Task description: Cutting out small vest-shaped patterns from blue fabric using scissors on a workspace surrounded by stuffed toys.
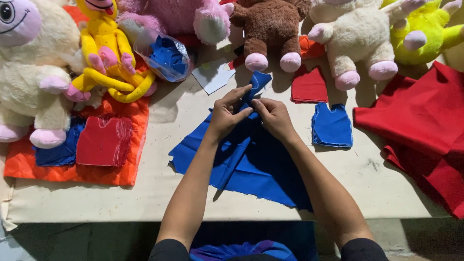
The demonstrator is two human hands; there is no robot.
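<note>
Pinching blue fabric [251,159], both hands [251,116], clear bag [166,55] beyond

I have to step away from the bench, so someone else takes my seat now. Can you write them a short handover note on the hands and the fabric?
Left hand and right hand: both pinch a fold of the blue cloth at its far end, fingertips meeting.
Blue cloth: spread on the table, partly folded lengthwise.
Nearby: a cut blue vest-shaped piece to the right, a red one beyond it, red fabric at the far right.
Done: some pieces already cut.
Left: the big blue cloth is still uncut.
</note>
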